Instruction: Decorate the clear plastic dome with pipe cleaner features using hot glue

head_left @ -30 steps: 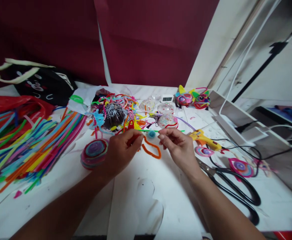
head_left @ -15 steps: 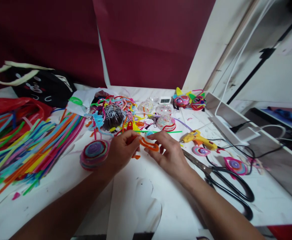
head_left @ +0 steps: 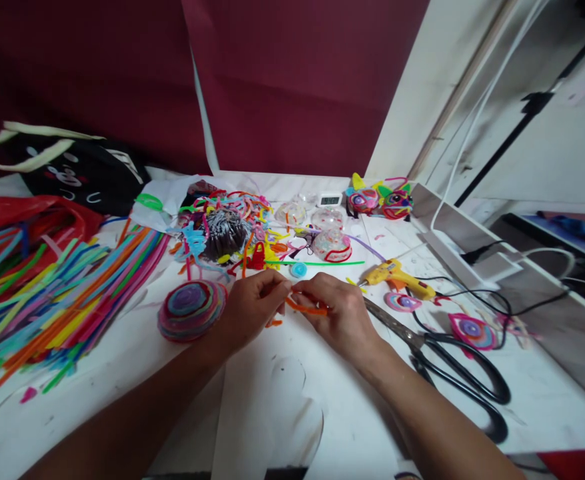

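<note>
An orange pipe cleaner (head_left: 308, 308) is stretched between my two hands over the white paper. My left hand (head_left: 257, 300) pinches it at one side, and a short orange end pokes out below the fingers. My right hand (head_left: 337, 310) has thumb and fingers closed on the other part, close against the left fingertips. Beside my left wrist lies a round coil-covered piece (head_left: 192, 308) in purple, red and blue rings. A small light-blue coiled disc (head_left: 299, 269) rests just beyond the fingertips.
Many coloured pipe cleaners (head_left: 87, 293) lie at left by a black bag (head_left: 77, 170). A yellow glue gun (head_left: 397, 277) and large black-handled scissors (head_left: 465, 370) sit at right. Clear domes (head_left: 332, 245), a small digital clock (head_left: 329, 199) and a pile of trimmings (head_left: 242, 207) stand behind.
My hands have come together, and the right fingers have closed on the orange loop. The light-blue disc, partly covered before, now shows fully.
</note>
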Tool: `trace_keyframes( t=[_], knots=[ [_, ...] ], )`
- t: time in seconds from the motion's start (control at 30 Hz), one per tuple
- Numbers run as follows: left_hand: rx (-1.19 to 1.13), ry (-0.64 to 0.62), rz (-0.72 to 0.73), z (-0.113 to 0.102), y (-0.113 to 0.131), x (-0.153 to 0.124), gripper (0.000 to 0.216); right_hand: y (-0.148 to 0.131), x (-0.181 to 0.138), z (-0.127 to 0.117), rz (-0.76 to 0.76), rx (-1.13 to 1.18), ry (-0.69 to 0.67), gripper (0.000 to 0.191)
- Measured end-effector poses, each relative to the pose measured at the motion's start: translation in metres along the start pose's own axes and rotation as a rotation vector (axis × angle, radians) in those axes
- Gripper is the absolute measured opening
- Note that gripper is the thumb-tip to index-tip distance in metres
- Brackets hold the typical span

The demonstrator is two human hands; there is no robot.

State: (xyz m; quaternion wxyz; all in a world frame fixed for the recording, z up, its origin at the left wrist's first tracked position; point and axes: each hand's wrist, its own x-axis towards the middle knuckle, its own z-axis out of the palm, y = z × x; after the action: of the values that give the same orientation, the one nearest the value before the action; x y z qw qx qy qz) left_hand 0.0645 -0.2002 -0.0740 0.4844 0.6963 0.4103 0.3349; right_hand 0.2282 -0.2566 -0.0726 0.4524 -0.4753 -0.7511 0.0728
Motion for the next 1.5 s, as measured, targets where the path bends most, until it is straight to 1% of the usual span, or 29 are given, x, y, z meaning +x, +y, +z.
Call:
trace_keyframes(
  t=[0.07, 0.13, 0.23, 0.33, 0.4, 0.5, 0.67, 0.83, 0.97, 1.07, 1.2, 1.37, 1.5],
  knots=[
    [0.016, -0.049, -0.017, 0.0, 0.0, 0.0, 0.03, 0.001, 0.0, -0.001, -0.014, 0.004, -0.011, 0.012],
    [-0.003, -0.082, -0.042, 0.0, 0.001, 0.0, 0.03, 0.001, 0.0, -0.001, -0.017, -0.011, -0.032, 0.012],
    [-0.038, -0.09, -0.075, 0.002, 0.004, 0.0, 0.025, 0.001, 0.0, -0.001, -0.01, -0.066, -0.063, 0.015],
    [-0.025, -0.077, -0.084, 0.003, 0.006, 0.0, 0.022, -0.001, 0.0, -0.001, 0.005, -0.12, -0.084, 0.019],
    [0.017, -0.071, -0.042, 0.003, 0.006, -0.001, 0.021, -0.002, 0.0, -0.002, 0.02, -0.146, -0.095, 0.02],
    [0.139, -0.055, 0.065, 0.002, 0.007, -0.004, 0.02, -0.003, 0.001, -0.004, 0.029, -0.15, -0.097, 0.018],
    [0.369, -0.029, 0.221, 0.0, 0.013, -0.009, 0.023, -0.003, 0.001, -0.01, 0.057, -0.075, -0.093, 0.01],
    [0.455, -0.045, 0.314, -0.002, 0.017, -0.009, 0.024, -0.001, 0.003, -0.014, 0.107, -0.004, -0.106, 0.007],
    [0.434, -0.068, 0.306, -0.005, 0.016, -0.007, 0.022, 0.002, 0.006, -0.014, 0.166, 0.099, -0.096, 0.007],
    [0.414, -0.026, 0.275, -0.007, 0.017, -0.007, 0.022, 0.007, 0.007, -0.016, 0.241, 0.199, -0.078, 0.005],
    [0.43, 0.028, 0.254, -0.006, 0.017, -0.006, 0.024, 0.011, 0.007, -0.019, 0.315, 0.187, -0.051, 0.009],
    [0.407, 0.022, 0.258, -0.006, 0.012, -0.004, 0.021, 0.01, 0.005, -0.017, 0.283, 0.197, -0.063, 0.008],
    [0.431, 0.072, 0.303, -0.006, 0.012, -0.004, 0.019, 0.009, 0.005, -0.016, 0.291, 0.173, -0.032, 0.011]
  ],
)
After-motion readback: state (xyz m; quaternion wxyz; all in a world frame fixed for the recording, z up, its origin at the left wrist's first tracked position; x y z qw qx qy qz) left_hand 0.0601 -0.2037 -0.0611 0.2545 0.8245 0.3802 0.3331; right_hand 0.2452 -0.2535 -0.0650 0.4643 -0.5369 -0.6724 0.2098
